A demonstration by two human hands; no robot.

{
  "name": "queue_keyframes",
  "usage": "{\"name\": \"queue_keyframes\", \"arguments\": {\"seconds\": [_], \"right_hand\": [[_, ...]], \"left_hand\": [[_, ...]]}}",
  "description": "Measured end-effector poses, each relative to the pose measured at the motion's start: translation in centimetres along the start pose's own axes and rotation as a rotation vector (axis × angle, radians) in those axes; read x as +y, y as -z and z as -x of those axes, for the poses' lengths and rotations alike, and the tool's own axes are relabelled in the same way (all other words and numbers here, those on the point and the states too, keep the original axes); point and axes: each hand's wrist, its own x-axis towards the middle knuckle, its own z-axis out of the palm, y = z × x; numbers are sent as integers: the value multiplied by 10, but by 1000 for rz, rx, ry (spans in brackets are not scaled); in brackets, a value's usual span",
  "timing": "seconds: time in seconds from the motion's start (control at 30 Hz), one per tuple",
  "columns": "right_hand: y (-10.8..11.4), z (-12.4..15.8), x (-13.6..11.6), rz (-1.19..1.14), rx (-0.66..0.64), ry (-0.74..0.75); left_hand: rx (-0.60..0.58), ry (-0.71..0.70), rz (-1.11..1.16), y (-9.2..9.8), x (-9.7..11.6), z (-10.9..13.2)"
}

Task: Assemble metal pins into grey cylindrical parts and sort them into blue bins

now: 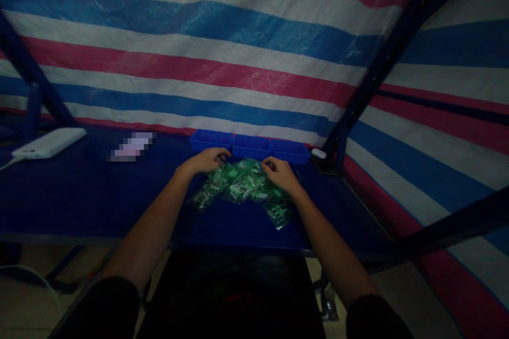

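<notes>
A heap of small clear plastic bags [247, 183] with green and whitish pieces inside lies spread on the blue table. At the heap's upper left edge is my left hand [209, 160], closed, with the fingers curled down against the bags. My right hand [279, 172] is closed in a pinch at the upper right edge, thumb and fingertips together by the bags. The scene is dim, and what lies between the fingertips of either hand is too small to make out. Just behind the heap stand three blue bins, the left bin [210, 140], the middle bin [252, 146] and the right bin [290, 152].
On the left of the blue table [99, 196] lie a white power bank [51, 143] with a cable and a blurred-out pinkish item [133, 146]. A small white case [318, 153] sits by the right frame post [341, 151]. Striped sheeting [222, 63] hangs behind and to the right.
</notes>
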Motion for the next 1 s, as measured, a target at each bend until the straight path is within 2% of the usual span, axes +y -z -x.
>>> {"name": "queue_keyframes", "arguments": {"seconds": [0.1,0.2,0.37,0.53,0.63,0.73,0.83,0.93,1.0], "right_hand": [[-3,1,-1,5,-37,19],[-3,1,-4,16,-53,18],[0,2,-5,15,-58,0],[-5,0,-18,-132,23,5],[-11,-1,-39,-397,27,-104],[-13,0,-55,-732,-99,-301],[-12,3,-54,-917,-94,-421],[-12,5,-43,-976,10,-370],[-13,4,-37,-989,102,-301]], "left_hand": [[82,9,70,1,4,0],[90,33,124,-2,6,-1],[141,-7,29,-7,7,-3],[412,-65,55,-3,27,-4],[519,-138,87,-8,50,0],[478,-342,-23,-25,73,6],[339,-537,-129,-46,91,13],[215,-648,-128,-61,100,17],[181,-643,-92,-65,102,18]]}}
